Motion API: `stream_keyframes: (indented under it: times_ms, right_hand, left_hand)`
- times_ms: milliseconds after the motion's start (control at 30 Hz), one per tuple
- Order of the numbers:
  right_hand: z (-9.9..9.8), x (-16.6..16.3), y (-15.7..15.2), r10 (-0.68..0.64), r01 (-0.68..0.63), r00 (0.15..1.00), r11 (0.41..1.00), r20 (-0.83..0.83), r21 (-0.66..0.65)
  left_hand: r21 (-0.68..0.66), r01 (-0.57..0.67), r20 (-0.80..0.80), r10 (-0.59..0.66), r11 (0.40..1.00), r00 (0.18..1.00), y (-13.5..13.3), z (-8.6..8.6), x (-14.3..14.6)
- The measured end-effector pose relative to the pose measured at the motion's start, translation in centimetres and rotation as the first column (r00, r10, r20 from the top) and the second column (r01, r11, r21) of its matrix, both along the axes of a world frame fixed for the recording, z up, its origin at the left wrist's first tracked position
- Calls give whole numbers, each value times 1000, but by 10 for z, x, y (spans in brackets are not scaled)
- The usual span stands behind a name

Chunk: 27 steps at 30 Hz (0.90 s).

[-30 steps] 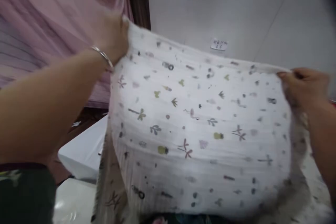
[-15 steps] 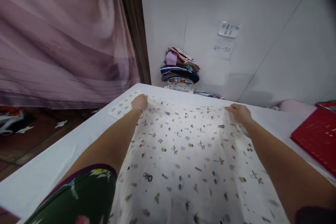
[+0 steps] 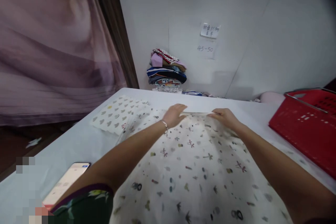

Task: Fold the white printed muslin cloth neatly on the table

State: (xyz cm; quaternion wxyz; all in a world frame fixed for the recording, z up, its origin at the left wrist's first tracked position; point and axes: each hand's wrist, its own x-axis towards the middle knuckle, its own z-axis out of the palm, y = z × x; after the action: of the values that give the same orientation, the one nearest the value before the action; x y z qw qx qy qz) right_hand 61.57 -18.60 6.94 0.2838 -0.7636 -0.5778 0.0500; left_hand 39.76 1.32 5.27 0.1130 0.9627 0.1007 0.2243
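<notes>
A thin white cloth (image 3: 181,171) printed with small palms, leaves and other motifs spreads over the table below me and towards my body. Along its far edge, my right hand (image 3: 223,117) is closed, pinching the fabric between thumb and fingers. My left hand (image 3: 174,115), with a bracelet at the wrist, rests at the same edge, fingers stretched out and thumb apart. A short, taut stretch of edge runs between the two hands. To the left lies a second white cloth (image 3: 112,113) with grey cloud-like shapes, partly overlapped by the first.
A lit phone (image 3: 67,182) lies on the white table (image 3: 86,140) by my left forearm. At the right stands a red basket (image 3: 307,122) with a metal handle. Folded fabrics (image 3: 166,71) are stacked by the wall, under paper notes (image 3: 207,38). A pink curtain (image 3: 52,42) hangs left.
My left hand has moved right along the far edge, closer to my right hand, and its fingers have opened. The view has turned right, bringing more of the red basket into sight.
</notes>
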Motion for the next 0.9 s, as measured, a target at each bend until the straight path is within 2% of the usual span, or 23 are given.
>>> stream_keyframes:
  times_ms: [67,100,233,367,467,600,900]
  right_hand:
    - [4,-6,-5,31,-32,999,999,-30,-21]
    - [6,-8,-7,44,-45,998,999,-49,-27]
    - [11,-7,-12,38,-41,988,999,-150,-24]
    - [16,-2,-15,29,-28,970,1000,-241,6]
    - [18,1,-16,37,-36,961,999,-276,8]
    - [17,5,-15,54,-53,961,999,-271,11]
    - [15,13,-12,70,-76,983,997,-171,-28]
  left_hand:
    - [-10,119,72,-118,993,990,-33,-4,25]
    - [-21,122,111,-119,992,987,-45,-6,34]
    - [-58,-57,246,69,997,967,-64,-9,45]
    - [-17,-210,168,210,978,963,-58,-16,36]
    - [15,-283,69,282,959,957,-48,-24,33]
    - [22,-336,19,336,942,942,-38,-29,41]
    - [27,-311,-28,312,950,950,-11,-7,51]
